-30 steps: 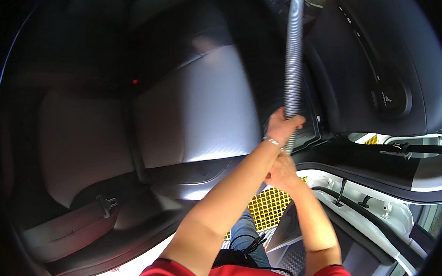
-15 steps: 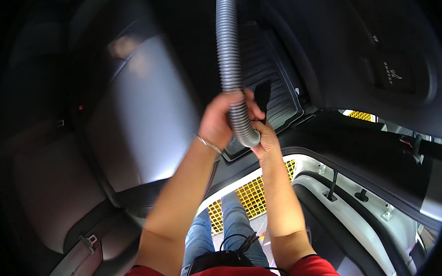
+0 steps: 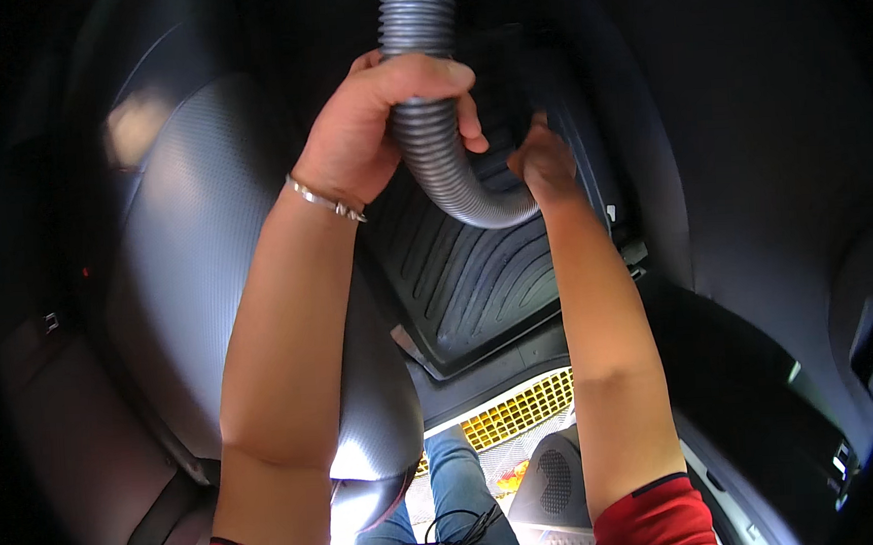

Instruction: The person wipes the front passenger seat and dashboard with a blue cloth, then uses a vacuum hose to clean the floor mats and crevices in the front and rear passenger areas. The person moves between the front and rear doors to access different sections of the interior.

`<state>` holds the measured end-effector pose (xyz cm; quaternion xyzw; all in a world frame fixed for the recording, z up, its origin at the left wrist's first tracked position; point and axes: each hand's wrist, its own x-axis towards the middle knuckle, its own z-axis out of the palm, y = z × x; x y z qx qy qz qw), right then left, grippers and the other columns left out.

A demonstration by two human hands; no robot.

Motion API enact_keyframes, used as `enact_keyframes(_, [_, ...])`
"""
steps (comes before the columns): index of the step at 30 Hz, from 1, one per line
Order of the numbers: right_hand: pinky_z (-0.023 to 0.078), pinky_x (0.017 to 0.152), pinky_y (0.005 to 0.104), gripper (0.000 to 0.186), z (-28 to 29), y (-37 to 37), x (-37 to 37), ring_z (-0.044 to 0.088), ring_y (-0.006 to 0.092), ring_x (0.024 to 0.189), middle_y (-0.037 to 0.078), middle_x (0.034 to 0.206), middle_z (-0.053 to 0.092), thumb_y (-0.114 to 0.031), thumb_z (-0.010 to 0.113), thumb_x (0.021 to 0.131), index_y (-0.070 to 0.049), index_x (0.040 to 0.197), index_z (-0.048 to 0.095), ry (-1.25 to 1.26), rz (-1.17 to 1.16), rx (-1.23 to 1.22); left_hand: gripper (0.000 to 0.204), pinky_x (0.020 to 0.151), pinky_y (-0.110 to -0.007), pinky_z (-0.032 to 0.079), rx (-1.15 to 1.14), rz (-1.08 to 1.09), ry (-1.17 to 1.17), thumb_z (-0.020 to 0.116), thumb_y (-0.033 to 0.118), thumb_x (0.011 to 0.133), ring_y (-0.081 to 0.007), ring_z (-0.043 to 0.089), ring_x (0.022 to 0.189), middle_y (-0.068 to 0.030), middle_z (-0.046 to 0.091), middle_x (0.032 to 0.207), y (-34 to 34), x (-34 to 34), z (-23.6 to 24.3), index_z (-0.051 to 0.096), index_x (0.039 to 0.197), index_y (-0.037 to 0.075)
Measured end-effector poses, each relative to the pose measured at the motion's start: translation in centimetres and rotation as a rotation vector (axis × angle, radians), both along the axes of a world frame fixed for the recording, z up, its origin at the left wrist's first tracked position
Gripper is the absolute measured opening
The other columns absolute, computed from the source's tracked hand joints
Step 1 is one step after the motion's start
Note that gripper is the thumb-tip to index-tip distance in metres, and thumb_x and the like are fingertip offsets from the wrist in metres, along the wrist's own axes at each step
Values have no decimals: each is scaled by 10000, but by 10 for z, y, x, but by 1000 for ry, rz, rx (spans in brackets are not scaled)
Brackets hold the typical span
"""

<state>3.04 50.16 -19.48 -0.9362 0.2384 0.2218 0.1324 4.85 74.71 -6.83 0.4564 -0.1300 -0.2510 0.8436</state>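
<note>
A grey ribbed vacuum hose (image 3: 433, 149) comes down from the top of the view and curves right over a black ridged floor mat (image 3: 477, 295). My left hand (image 3: 379, 113) is wrapped round its upright stretch, thumb across the front. Farther right, my right hand (image 3: 546, 160) is closed at the hose's lower end, low over the mat's far right part. The hose passes out of sight behind that wrist. Deep shadow hides the right fingertips and any nozzle there.
A dark leather car seat (image 3: 206, 206) stands close on the left, with a belt buckle (image 3: 52, 322) beyond it. Dark trim (image 3: 755, 137) rises on the right. Below the door sill lies yellow grating (image 3: 518, 411), near a door panel with a speaker (image 3: 554, 476).
Both hands have moved farther into the car with the hose. They have spread apart, the left going up and left, the right up and right. More of the mat shows.
</note>
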Motion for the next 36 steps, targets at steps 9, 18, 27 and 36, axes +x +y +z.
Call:
enact_keyframes(9, [563, 926, 437, 724, 31, 128, -38, 632, 359, 1184, 240, 1282, 618, -185, 605, 962, -142, 1582, 232, 85, 563, 218, 897, 825, -405, 585, -485, -198, 156, 467, 700, 917, -298, 718, 805, -194, 677, 919, 27, 2, 23, 460, 1291, -116])
enact_keyframes(18, [535, 964, 450, 916, 11, -2, 32, 594, 343, 1196, 245, 1394, 516, -88, 726, 827, -123, 1582, 209, -91, -938, 1123, 581, 730, -415, 633, -664, -781, -188, 771, 452, 837, -298, 749, 770, -187, 721, 926, 18, 41, 19, 591, 1143, -8])
enact_keyframes(27, [565, 886, 450, 940, 2, 102, -91, 645, 358, 1050, 241, 1237, 592, -98, 713, 843, -94, 1590, 143, 181, 107, 522, 505, 773, -330, 600, -418, -164, 251, 758, 223, 833, -231, 728, 794, -206, 668, 1164, 2, -12, 29, 556, 1226, -21])
enact_keyframes(36, [547, 925, 432, 900, -17, 124, 79, 644, 344, 1146, 257, 1312, 604, -152, 639, 936, -152, 1608, 40, 160, 428, 37, 342, 650, -340, 494, 198, 33, -145, 722, 117, 798, -227, 654, 720, -117, 629, 807, -9, -24, 35, 527, 1058, 7])
